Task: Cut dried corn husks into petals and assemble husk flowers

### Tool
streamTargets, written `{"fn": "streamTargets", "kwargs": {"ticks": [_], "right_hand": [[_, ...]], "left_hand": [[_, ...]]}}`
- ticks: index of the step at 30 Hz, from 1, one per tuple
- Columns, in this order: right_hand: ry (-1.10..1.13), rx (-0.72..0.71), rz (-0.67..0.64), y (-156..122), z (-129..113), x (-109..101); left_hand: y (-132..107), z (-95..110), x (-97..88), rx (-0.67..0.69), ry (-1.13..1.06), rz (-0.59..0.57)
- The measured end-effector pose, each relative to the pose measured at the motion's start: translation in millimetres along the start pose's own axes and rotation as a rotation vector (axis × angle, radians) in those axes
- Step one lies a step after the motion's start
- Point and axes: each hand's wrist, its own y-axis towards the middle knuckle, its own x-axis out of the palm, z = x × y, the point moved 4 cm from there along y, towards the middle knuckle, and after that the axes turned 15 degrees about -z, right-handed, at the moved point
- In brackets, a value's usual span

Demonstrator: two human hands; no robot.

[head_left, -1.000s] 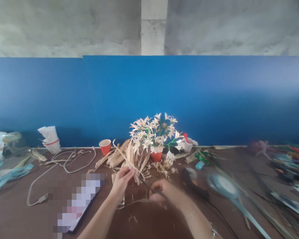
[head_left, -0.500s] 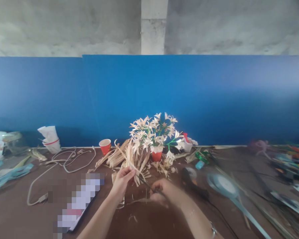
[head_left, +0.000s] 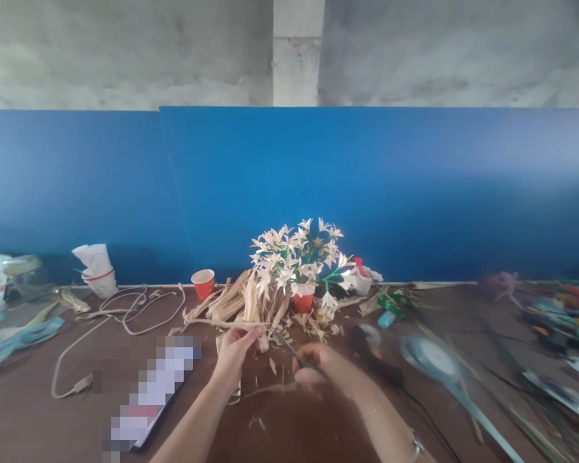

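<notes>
My left hand point(head_left: 237, 350) pinches a pale dried corn husk strip point(head_left: 211, 321) between thumb and fingertips; it lies nearly level, its long end to the left. My right hand point(head_left: 313, 365) is closed round scissors point(head_left: 284, 342), with the blades at the strip's right end. Blur hides the scissor handles. Below the blades, a small husk scrap point(head_left: 273, 366) shows over the brown table. Just beyond both hands lies a heap of dried husks point(head_left: 231, 299). Behind it, a bunch of white husk flowers point(head_left: 289, 263) on green stems stands in a red cup point(head_left: 303, 302).
Left are a red paper cup point(head_left: 203, 285), a white cable point(head_left: 130, 315) and a pixelated flat object point(head_left: 157, 392). Right lie a dark corded tool point(head_left: 376, 357), a pale blue ribbon spool point(head_left: 437, 357) and green tape point(head_left: 393, 304). A blue partition point(head_left: 212, 186) closes off the back.
The husk strip in my left hand has swung from pointing up and away to lying leftward. The scissor tips have moved up to its end, and a small scrap has appeared below.
</notes>
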Motion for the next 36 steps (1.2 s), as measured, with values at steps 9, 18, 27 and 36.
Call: {"fn": "streamTargets", "kwargs": {"ticks": [9, 18, 27, 36], "right_hand": [[-0.013, -0.065, -0.045, -2.1, -13.7, 13.7], [-0.083, -0.159, 0.106, 19.2, -7.3, 35.7], [0.013, -0.203, 0.265, 30.4, 0.9, 45.4], [-0.039, -0.166, 0.370, 33.3, 1.0, 42.5]], "left_hand": [[-2.7, -3.0, -3.4, 0.079, -0.083, 0.180], [-12.7, -11.9, 11.0, 0.085, 0.054, 0.208], [-15.7, -19.9, 21.2, 0.085, 0.069, 0.106], [-18.6, -26.4, 14.0, 0.026, 0.036, 0.223]]}}
